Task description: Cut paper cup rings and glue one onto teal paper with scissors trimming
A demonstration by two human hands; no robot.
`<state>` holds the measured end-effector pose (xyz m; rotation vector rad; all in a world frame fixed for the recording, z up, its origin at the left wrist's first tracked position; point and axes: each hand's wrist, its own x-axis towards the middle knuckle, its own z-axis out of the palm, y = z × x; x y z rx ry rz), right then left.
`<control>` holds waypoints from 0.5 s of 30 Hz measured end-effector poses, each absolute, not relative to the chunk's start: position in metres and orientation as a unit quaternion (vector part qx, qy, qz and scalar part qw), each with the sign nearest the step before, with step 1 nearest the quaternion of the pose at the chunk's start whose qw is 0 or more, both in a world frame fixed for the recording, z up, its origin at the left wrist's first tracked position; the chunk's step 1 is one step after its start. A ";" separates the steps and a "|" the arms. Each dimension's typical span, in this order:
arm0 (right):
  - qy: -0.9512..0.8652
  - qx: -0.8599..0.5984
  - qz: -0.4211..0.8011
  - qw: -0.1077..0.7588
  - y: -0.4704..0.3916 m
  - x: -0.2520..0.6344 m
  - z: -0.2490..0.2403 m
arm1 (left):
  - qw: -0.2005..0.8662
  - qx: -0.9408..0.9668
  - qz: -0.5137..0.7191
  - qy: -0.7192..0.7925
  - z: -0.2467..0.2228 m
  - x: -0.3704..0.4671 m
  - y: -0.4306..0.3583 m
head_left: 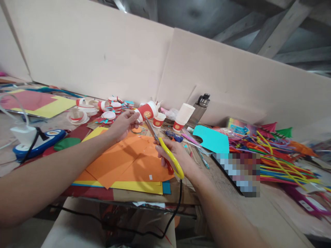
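Tilted on its side above the table, a red and white paper cup is held near its base by my left hand, thumb and fingers closed on it. My right hand grips scissors with yellow and red handles. Their blades point up and left, the tips close to the cup's side; whether they touch it I cannot tell. Under both hands lie orange paper sheets over yellow sheets. Another red and white cup stands just behind.
A stack of white cups and a grey bottle stand behind. Cut cup pieces lie back left, a blue-edged power strip at left. To the right are turquoise paper, a blurred-out screen and colourful pipe cleaners.
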<state>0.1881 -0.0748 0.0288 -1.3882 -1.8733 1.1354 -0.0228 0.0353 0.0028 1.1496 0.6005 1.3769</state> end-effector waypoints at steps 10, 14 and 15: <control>-0.686 -0.523 0.429 0.269 -0.076 0.185 0.030 | 0.487 0.563 0.609 0.274 -0.001 -0.024 0.038; -0.673 -0.529 0.441 0.271 -0.075 0.184 0.027 | 0.413 0.612 0.604 0.299 0.000 -0.027 0.038; -0.671 -0.530 0.443 0.270 -0.075 0.184 0.026 | 0.401 0.618 0.603 0.305 0.001 -0.027 0.037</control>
